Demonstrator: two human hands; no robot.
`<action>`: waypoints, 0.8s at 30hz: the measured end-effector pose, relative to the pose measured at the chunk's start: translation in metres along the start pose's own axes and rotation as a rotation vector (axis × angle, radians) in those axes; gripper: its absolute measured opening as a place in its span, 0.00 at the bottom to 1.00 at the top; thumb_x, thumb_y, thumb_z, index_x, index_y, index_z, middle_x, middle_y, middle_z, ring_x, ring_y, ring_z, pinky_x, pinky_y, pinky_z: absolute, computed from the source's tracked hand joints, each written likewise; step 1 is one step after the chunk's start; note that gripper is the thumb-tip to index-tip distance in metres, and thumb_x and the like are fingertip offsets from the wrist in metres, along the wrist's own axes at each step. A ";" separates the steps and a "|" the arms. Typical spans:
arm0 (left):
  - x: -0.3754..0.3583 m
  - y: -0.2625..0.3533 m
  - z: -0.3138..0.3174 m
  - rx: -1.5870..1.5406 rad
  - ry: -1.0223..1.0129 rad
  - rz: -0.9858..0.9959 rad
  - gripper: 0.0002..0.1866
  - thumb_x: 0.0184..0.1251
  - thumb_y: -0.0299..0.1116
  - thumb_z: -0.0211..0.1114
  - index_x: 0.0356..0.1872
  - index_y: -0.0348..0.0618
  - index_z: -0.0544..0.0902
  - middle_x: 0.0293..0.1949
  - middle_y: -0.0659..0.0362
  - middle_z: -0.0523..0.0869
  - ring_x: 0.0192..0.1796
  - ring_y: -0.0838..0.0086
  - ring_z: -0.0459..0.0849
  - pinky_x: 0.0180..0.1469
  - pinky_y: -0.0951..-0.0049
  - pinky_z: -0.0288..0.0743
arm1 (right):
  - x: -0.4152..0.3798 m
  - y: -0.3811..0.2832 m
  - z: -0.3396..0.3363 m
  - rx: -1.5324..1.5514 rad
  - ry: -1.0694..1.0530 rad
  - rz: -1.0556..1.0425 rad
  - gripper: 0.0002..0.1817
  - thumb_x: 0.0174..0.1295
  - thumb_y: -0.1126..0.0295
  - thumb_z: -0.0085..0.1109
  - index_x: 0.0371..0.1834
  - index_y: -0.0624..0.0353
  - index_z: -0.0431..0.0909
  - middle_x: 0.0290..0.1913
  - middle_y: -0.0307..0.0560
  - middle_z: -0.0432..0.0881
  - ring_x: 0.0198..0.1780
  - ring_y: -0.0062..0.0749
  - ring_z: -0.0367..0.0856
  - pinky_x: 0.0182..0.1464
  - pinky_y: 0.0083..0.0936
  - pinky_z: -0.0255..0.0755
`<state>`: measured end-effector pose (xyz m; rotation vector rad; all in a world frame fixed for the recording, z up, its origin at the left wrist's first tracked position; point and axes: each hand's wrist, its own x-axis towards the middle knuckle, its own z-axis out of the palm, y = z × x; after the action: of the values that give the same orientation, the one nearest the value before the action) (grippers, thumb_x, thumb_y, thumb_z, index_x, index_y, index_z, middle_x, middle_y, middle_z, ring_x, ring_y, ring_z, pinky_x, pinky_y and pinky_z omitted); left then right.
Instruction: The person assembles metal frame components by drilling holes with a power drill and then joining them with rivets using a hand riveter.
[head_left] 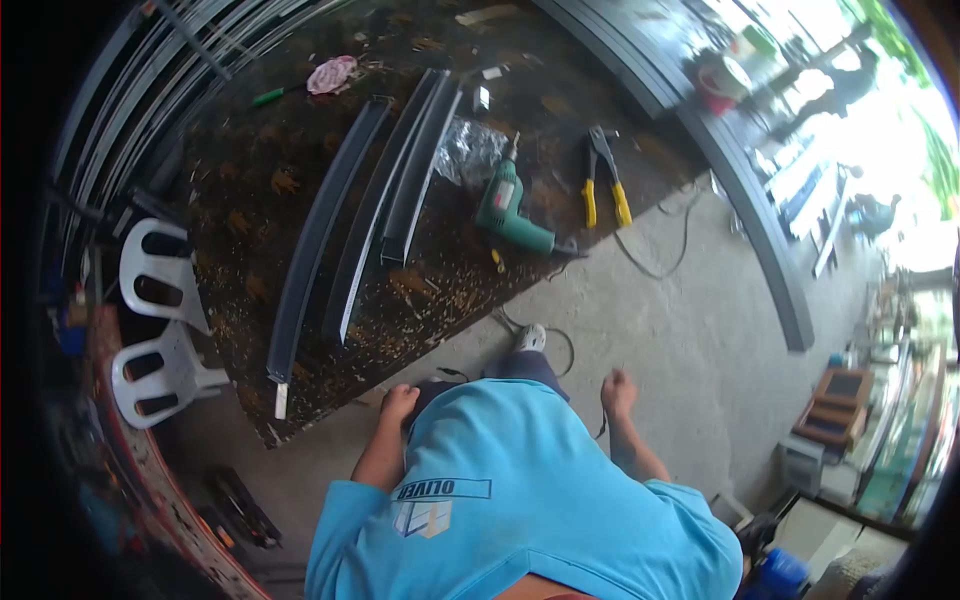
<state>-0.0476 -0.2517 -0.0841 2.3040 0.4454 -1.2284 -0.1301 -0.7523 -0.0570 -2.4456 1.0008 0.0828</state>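
Note:
My left hand (401, 402) is closed beside my waist, near the table's front edge, with a thin dark strap-like piece close to it. On the other side of my body, my right hand (620, 393) is curled closed over the floor; a short dark strip shows beneath it. What either hand grips is too small to make out. Ahead on the dark table (240, 330) lie several long metal profiles (325, 240), a green drill (505, 205) and a yellow-handled hand tool (603, 180). Crumpled clear plastic (468, 150) lies between the profiles and the drill.
A pink cloth (332, 75) rests at the table's far side. White plastic chairs (160, 375) stand at the left. A long grey beam (760, 235) extends at the right, and a cable (665, 272) trails on the floor. Framed panels (835, 405) stand at the right.

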 end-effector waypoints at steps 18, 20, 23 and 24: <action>-0.101 0.087 -0.021 -0.172 0.197 0.070 0.23 0.67 0.51 0.59 0.45 0.39 0.84 0.41 0.47 0.87 0.46 0.61 0.86 0.49 0.63 0.77 | 0.154 -0.361 -0.007 0.218 0.180 -0.753 0.46 0.46 0.65 0.70 0.72 0.52 0.58 0.61 0.59 0.69 0.61 0.59 0.69 0.61 0.49 0.64; -0.103 0.107 -0.054 -0.498 0.093 0.262 0.22 0.69 0.51 0.58 0.43 0.38 0.83 0.37 0.49 0.87 0.42 0.65 0.86 0.46 0.65 0.77 | 0.209 -0.330 0.014 0.078 0.302 -0.810 0.35 0.47 0.65 0.69 0.63 0.53 0.70 0.54 0.58 0.75 0.56 0.56 0.72 0.59 0.46 0.67; -0.092 0.151 -0.085 -0.741 0.333 0.488 0.24 0.72 0.49 0.58 0.36 0.32 0.82 0.31 0.57 0.86 0.36 0.72 0.85 0.38 0.69 0.77 | 0.225 -0.324 -0.014 -0.027 0.264 -0.571 0.30 0.49 0.64 0.68 0.58 0.55 0.73 0.51 0.57 0.76 0.54 0.54 0.73 0.58 0.43 0.67; -0.084 0.169 -0.094 -0.800 0.375 0.441 0.21 0.71 0.46 0.61 0.34 0.33 0.82 0.29 0.56 0.85 0.33 0.72 0.85 0.36 0.69 0.77 | 0.238 -0.317 -0.015 -0.015 0.219 -0.587 0.31 0.50 0.64 0.68 0.60 0.56 0.72 0.51 0.58 0.75 0.54 0.54 0.73 0.59 0.43 0.67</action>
<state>0.0542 -0.3435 0.0760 1.7689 0.4208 -0.3011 0.2550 -0.7190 0.0335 -2.6989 0.3261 -0.3817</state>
